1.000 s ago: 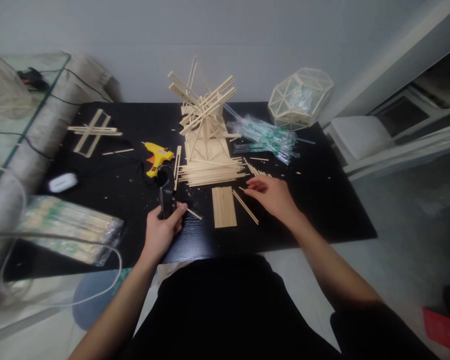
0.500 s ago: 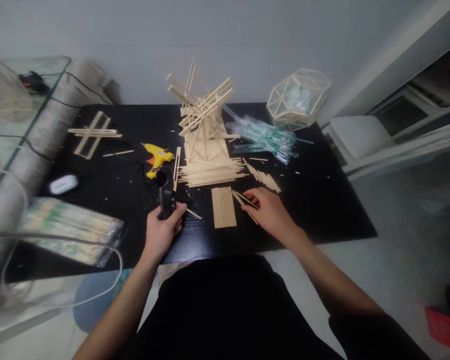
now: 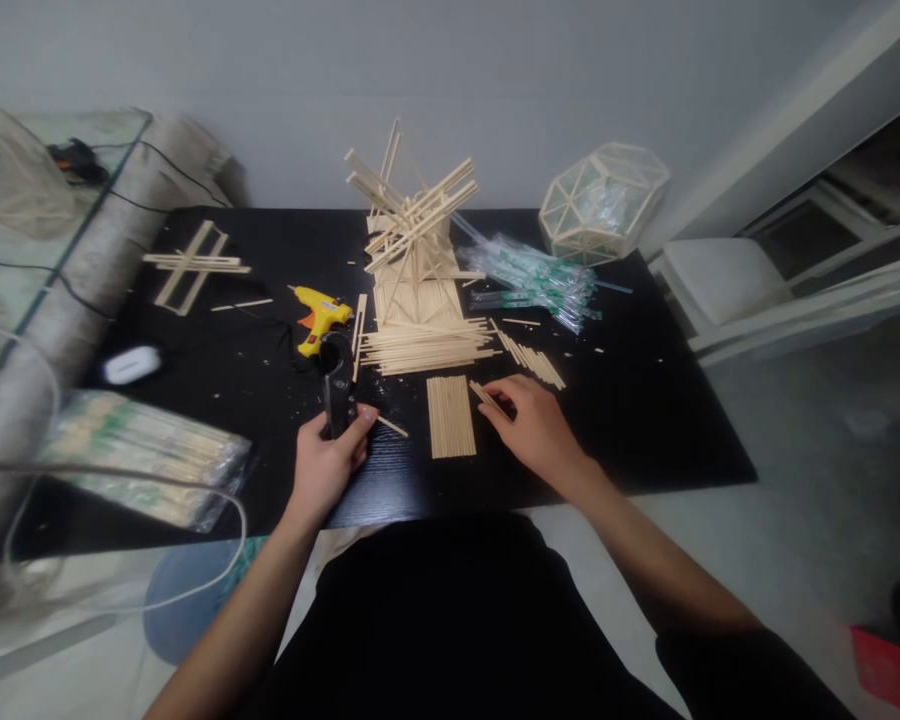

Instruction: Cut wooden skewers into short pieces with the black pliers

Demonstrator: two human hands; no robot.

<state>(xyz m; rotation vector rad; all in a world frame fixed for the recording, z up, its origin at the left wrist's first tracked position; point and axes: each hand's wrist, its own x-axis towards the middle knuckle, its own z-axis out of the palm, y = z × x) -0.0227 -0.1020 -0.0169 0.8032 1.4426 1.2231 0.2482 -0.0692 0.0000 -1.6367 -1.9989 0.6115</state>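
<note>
My left hand (image 3: 328, 462) is closed round the handles of a black cutting tool (image 3: 337, 388) that rests on the black table (image 3: 645, 420). My right hand (image 3: 532, 425) lies on the table just right of a flat mat of short wooden sticks (image 3: 450, 415), its fingers curled over a loose stick or two (image 3: 487, 397). Behind the mat lies a pile of long sticks (image 3: 424, 347), and behind that a tangled stick structure (image 3: 412, 225) stands upright. A single short stick (image 3: 391, 427) lies between my hands.
A yellow glue gun (image 3: 316, 317) lies left of the pile. Clear wrappers (image 3: 536, 277) and a stick polyhedron (image 3: 601, 200) sit at the back right. A crossed stick frame (image 3: 193, 265), a white object (image 3: 129, 364) and packed sticks (image 3: 142, 458) are at the left.
My right hand has drawn back left toward the stick mat, uncovering a small row of sticks to its right. The left hand has stayed on the cutting tool.
</note>
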